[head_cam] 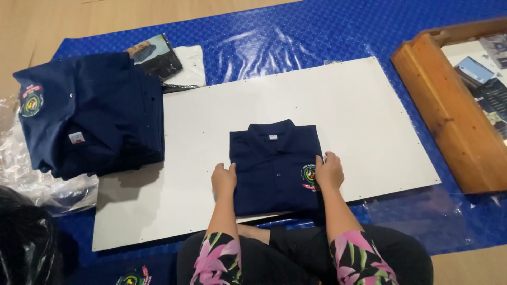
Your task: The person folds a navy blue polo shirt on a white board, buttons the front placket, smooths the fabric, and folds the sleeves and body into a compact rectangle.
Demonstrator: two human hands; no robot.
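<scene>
a folded navy polo shirt (pixel 274 166) lies near the middle of a white board (pixel 369 116), collar toward the far side and a round crest on its right chest. the left hand (pixel 224 178) rests on the shirt's left edge, fingers curled over the fold and gripping the cloth there; the right hand (pixel 329 171) presses on the right edge beside the crest, fingers bent onto the fabric, though whether it pinches the cloth or only holds it flat i cannot tell. both forearms come out of pink floral sleeves (pixel 222 258). the board sits on a shiny blue dimpled mat (pixel 274 37) spread over a pale wooden floor (pixel 95 16). on the far left a stack of folded navy shirts (pixel 90 113) overlaps the board's left edge, with crinkled clear plastic (pixel 31 182) under and beside it and a bagged dark and white garment (pixel 169 60) just behind. at the right edge of the mat lies a wooden frame (pixel 449 111) with papers inside. another crest patch (pixel 132 275) shows at the near left.
</scene>
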